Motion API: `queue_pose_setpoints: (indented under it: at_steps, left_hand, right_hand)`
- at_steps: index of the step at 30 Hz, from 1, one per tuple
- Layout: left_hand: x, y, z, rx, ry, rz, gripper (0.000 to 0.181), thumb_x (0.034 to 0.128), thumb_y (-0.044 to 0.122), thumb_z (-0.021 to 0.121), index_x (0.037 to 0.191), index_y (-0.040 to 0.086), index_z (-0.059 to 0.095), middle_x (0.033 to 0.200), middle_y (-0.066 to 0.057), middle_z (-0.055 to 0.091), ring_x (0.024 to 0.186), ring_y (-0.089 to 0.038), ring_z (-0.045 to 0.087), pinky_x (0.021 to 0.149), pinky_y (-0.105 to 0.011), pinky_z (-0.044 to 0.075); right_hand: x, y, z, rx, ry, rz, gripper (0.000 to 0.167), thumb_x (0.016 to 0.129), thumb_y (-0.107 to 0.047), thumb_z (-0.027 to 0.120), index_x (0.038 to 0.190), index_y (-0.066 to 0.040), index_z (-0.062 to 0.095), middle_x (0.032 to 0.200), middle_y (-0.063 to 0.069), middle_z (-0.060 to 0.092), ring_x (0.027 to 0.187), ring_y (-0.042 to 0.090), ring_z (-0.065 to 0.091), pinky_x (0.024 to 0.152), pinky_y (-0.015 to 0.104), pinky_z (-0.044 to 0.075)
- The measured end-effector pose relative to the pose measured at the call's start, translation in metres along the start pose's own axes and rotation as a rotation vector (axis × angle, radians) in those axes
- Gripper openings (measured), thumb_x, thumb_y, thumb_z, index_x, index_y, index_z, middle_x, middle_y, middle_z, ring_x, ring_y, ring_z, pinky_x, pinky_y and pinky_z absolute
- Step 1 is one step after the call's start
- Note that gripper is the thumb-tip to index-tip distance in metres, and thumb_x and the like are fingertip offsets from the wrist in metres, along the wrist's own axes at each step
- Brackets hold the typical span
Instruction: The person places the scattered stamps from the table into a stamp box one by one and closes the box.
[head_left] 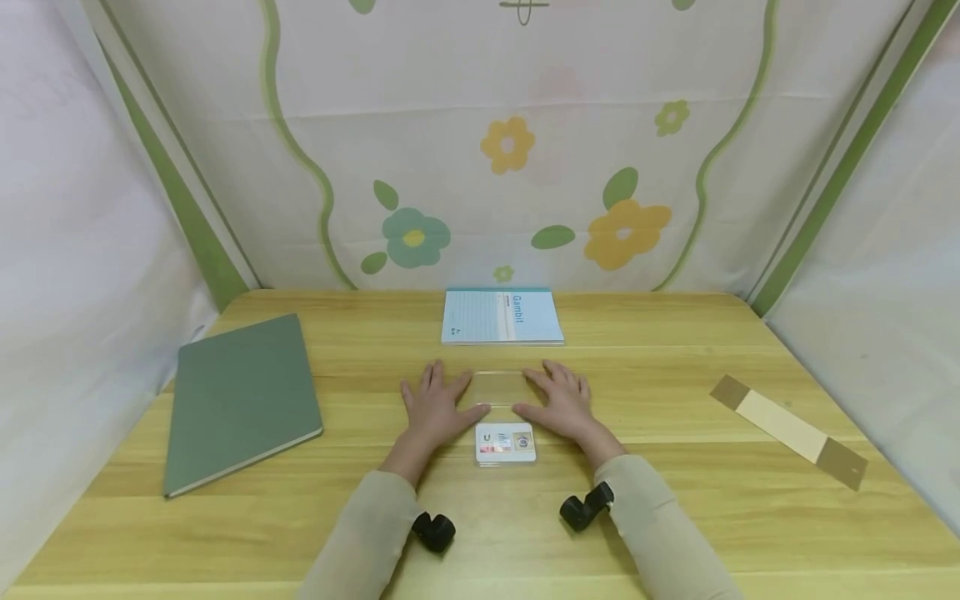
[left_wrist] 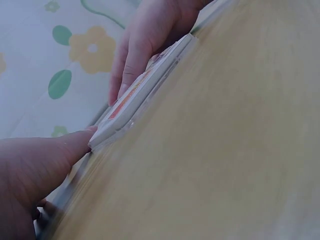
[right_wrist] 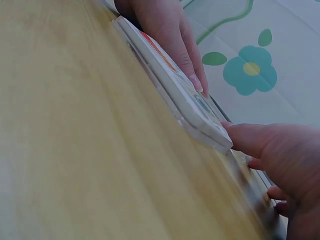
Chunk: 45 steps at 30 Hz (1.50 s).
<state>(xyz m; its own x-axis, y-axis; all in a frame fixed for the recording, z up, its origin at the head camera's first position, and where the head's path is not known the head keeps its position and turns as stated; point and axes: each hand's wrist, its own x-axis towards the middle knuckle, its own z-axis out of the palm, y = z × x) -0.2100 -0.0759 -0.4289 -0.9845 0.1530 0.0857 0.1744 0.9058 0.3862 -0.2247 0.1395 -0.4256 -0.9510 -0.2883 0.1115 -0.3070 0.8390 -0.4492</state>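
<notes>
Two hands flanked one clear rectangular plastic piece [head_left: 499, 389] midway across the wooden table [head_left: 637, 367]. The left hand [head_left: 435, 408] and right hand [head_left: 564, 407] were spread wide, thumbs and forefingers touching its corners. It was see-through, with pale edges. One white case [head_left: 496, 455] with a coloured label lay just nearer the person; one blue notebook [head_left: 480, 321] lay beyond, one green book [head_left: 243, 404] left, one brown-and-cream strip [head_left: 783, 427] right.

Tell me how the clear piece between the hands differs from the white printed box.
The clear piece is see-through; the white box has an opaque top with coloured printing. The clear piece lies between the left hand and right hand; the white box lies below it in the head view. Both look rectangular, long sides running left to right.
</notes>
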Motion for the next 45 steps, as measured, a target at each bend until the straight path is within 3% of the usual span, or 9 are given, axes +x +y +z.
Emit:
queue_pose_setpoints:
  at_steps: [9,17,23,33,45]
  left_hand:
    - [-0.002,0.0,0.0,-0.035,0.034,0.02,0.067,0.0729,0.063,0.049,0.127,0.023,0.045,0.138,-0.021,0.018,0.126,-0.037,0.008,0.09,-0.06,-0.006]
    - [-0.011,0.003,-0.009,-0.103,0.037,0.043,0.066,0.0754,0.06,0.049,0.129,0.022,0.042,0.136,-0.019,0.023,0.124,-0.039,0.011,0.091,-0.06,-0.004]
    - [-0.022,0.006,-0.017,-0.126,0.093,0.102,0.066,0.0758,0.058,0.05,0.128,0.019,0.043,0.135,-0.02,0.027,0.123,-0.04,0.016,0.089,-0.062,0.0]
    - [-0.047,0.011,-0.023,-0.148,0.133,0.177,0.067,0.0737,0.058,0.053,0.126,0.017,0.046,0.134,-0.018,0.029,0.122,-0.039,0.019,0.09,-0.062,0.002]
    - [-0.065,0.011,-0.014,-0.152,0.182,0.199,0.066,0.0708,0.057,0.057,0.121,0.015,0.051,0.131,-0.016,0.035,0.121,-0.037,0.023,0.091,-0.061,0.004]
  right_hand:
    - [-0.001,0.001,0.0,0.054,0.013,-0.006,0.064,0.072,-0.053,0.059,0.125,-0.018,0.047,0.136,0.016,0.026,0.123,0.035,0.016,0.093,0.056,-0.001]
    - [-0.009,-0.009,-0.012,0.179,0.025,-0.027,0.067,0.07,-0.047,0.064,0.125,-0.013,0.047,0.134,0.019,0.028,0.122,0.037,0.019,0.092,0.059,-0.002]
    - [-0.02,-0.017,-0.022,0.206,0.061,-0.079,0.067,0.07,-0.045,0.066,0.124,-0.01,0.047,0.132,0.02,0.031,0.121,0.037,0.024,0.091,0.06,0.002]
    - [-0.047,-0.022,-0.025,0.361,0.064,-0.107,0.07,0.068,-0.04,0.07,0.125,-0.008,0.045,0.132,0.019,0.032,0.12,0.036,0.025,0.091,0.06,0.01]
    - [-0.063,-0.019,-0.014,0.33,0.078,-0.118,0.067,0.066,-0.043,0.07,0.121,-0.011,0.05,0.129,0.017,0.037,0.119,0.034,0.029,0.093,0.058,0.001]
